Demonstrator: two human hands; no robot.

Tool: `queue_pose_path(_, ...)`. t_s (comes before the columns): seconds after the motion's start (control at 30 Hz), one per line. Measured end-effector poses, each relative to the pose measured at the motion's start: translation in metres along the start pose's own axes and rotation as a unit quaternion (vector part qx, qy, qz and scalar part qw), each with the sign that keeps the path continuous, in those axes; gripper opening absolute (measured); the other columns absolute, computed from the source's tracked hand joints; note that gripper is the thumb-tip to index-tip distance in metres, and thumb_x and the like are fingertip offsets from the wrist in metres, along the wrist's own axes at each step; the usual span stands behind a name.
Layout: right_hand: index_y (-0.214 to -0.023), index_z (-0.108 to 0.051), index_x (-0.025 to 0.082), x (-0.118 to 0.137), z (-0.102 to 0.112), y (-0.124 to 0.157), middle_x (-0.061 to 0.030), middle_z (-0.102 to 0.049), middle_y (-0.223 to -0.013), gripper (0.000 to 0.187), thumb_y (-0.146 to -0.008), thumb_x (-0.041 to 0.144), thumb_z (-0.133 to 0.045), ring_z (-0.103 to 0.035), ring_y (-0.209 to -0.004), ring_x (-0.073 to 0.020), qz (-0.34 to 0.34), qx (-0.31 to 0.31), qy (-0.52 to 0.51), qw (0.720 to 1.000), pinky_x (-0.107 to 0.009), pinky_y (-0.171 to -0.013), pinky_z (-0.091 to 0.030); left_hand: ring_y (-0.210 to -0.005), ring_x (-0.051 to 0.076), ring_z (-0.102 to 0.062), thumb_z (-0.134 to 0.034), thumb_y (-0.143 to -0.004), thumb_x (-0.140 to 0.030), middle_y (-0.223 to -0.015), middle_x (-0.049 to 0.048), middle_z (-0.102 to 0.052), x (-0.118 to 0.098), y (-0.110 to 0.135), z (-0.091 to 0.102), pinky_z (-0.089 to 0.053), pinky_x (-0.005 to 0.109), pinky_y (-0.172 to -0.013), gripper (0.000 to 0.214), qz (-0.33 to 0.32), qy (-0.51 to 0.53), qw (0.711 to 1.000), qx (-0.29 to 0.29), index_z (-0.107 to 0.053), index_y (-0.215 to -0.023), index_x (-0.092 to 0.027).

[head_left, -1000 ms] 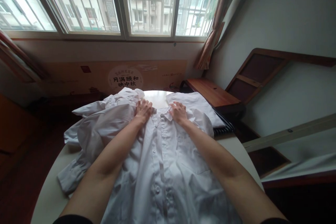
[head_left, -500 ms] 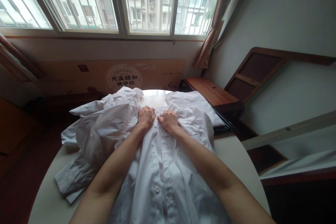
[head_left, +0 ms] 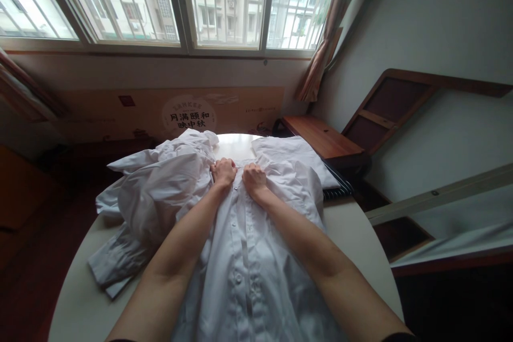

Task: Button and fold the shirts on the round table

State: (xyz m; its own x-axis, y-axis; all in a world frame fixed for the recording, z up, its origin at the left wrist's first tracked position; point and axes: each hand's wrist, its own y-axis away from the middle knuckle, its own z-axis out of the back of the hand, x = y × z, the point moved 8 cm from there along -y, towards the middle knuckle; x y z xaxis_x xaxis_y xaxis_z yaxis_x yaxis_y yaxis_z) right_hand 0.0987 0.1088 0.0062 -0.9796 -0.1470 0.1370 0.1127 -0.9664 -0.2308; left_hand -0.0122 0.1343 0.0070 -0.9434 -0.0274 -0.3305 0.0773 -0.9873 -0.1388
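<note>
A white button-up shirt (head_left: 224, 272) lies front side up on the round table (head_left: 76, 288), its button placket running down the middle towards me. My left hand (head_left: 224, 171) is closed on the cloth at the far, upper end of the placket, on the left side. Just across a narrow gap, my right hand (head_left: 254, 179) grips the matching right side with curled fingers. The fingertips of both hands are partly hidden. Lower down, the two front edges lie slightly apart. A cuffed sleeve rests at the left, near the table's edge.
Crumpled white cloth (head_left: 160, 176) is heaped left of my hands. On the right, folded white cloth (head_left: 296, 152) lies over a dark striped item (head_left: 339, 191). Behind the table are a wooden bench (head_left: 324, 139), a printed banner (head_left: 248, 107) and a barred window (head_left: 224, 5).
My right hand has shifted slightly, its fingers now curled more tightly on the cloth. The left hand still grips its side. The view has moved a little.
</note>
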Motion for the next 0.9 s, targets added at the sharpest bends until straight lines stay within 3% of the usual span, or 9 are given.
queue_pose_path(0.1,-0.098,-0.061,0.014,-0.006,0.006,-0.003,-0.0121,-0.065,-0.102,0.024,-0.092,0.016,-0.039,-0.059,-0.094,-0.0216,-0.025,-0.011,-0.049,0.998,-0.030,-0.077,-0.044,-0.099,0.022,-0.057,-0.053,-0.088,-0.029,-0.102,0.0075,-0.064,-0.003,0.011,0.014,-0.038,0.033,-0.086,0.018,-0.043,0.017,0.996,-0.072,-0.069,-0.094,-0.023)
queue_pose_path(0.23,-0.096,-0.060,0.017,-0.018,0.025,0.000,-0.0066,-0.067,-0.094,0.023,-0.093,0.025,-0.039,-0.060,-0.085,-0.0182,-0.038,-0.067,-0.241,0.967,-0.028,-0.077,-0.042,-0.087,0.019,-0.060,-0.046,-0.093,-0.029,-0.095,0.0062,-0.065,-0.001,0.035,0.032,-0.040,0.027,-0.074,0.026,-0.094,0.068,0.979,-0.170,-0.070,-0.100,-0.024)
queue_pose_path(0.4,-0.086,-0.061,0.018,-0.025,0.027,0.006,-0.0035,-0.068,-0.082,0.020,-0.085,0.031,-0.046,-0.061,-0.075,-0.0170,-0.047,-0.113,-0.441,0.889,-0.027,-0.072,-0.044,-0.082,0.018,-0.063,-0.047,-0.093,-0.031,-0.090,0.0046,-0.070,-0.001,0.051,0.029,-0.041,0.025,-0.072,0.026,-0.125,0.114,0.967,-0.189,-0.071,-0.103,-0.025)
queue_pose_path(0.53,-0.086,-0.062,0.017,-0.019,0.018,0.010,-0.0041,-0.069,-0.083,0.023,-0.083,0.036,-0.050,-0.062,-0.074,-0.0173,-0.047,-0.125,-0.519,0.844,-0.027,-0.072,-0.046,-0.083,0.019,-0.065,-0.048,-0.092,-0.029,-0.095,0.0060,-0.072,-0.002,0.052,0.023,-0.043,0.026,-0.073,0.026,-0.130,0.126,0.966,-0.183,-0.070,-0.106,-0.024)
queue_pose_path(0.6,-0.088,-0.063,0.017,-0.016,0.020,0.016,-0.0055,-0.069,-0.085,0.023,-0.083,0.036,-0.049,-0.063,-0.077,-0.0182,-0.045,-0.152,-0.519,0.840,-0.028,-0.074,-0.047,-0.085,0.019,-0.066,-0.048,-0.092,-0.028,-0.096,0.0067,-0.072,-0.001,0.052,0.022,-0.044,0.027,-0.075,0.026,-0.124,0.135,0.967,-0.179,-0.070,-0.106,-0.022)
queue_pose_path(0.7,-0.090,-0.063,0.016,-0.011,0.026,0.024,-0.0068,-0.070,-0.086,0.024,-0.085,0.033,-0.047,-0.063,-0.078,-0.0190,-0.033,-0.170,-0.488,0.855,-0.029,-0.077,-0.047,-0.086,0.019,-0.066,-0.048,-0.092,-0.027,-0.096,0.0066,-0.073,-0.001,0.052,0.021,-0.046,0.027,-0.078,0.026,-0.128,0.156,0.964,-0.175,-0.070,-0.103,-0.020)
queue_pose_path(0.8,-0.088,-0.064,0.017,-0.006,0.026,0.027,-0.0066,-0.069,-0.085,0.023,-0.085,0.031,-0.047,-0.063,-0.078,-0.0193,-0.032,-0.158,-0.456,0.875,-0.030,-0.078,-0.047,-0.087,0.018,-0.067,-0.050,-0.090,-0.025,-0.097,0.0060,-0.073,-0.003,0.054,0.020,-0.047,0.026,-0.081,0.024,-0.150,0.183,0.956,-0.175,-0.071,-0.101,-0.019)
queue_pose_path(0.9,-0.087,-0.065,0.017,-0.006,0.022,0.025,-0.0057,-0.070,-0.084,0.022,-0.083,0.030,-0.048,-0.063,-0.078,-0.0188,-0.048,-0.141,-0.458,0.877,-0.029,-0.077,-0.047,-0.088,0.017,-0.066,-0.051,-0.089,-0.024,-0.100,0.0051,-0.073,-0.003,0.056,0.021,-0.048,0.025,-0.084,0.024,-0.157,0.212,0.948,-0.178,-0.071,-0.102,-0.020)
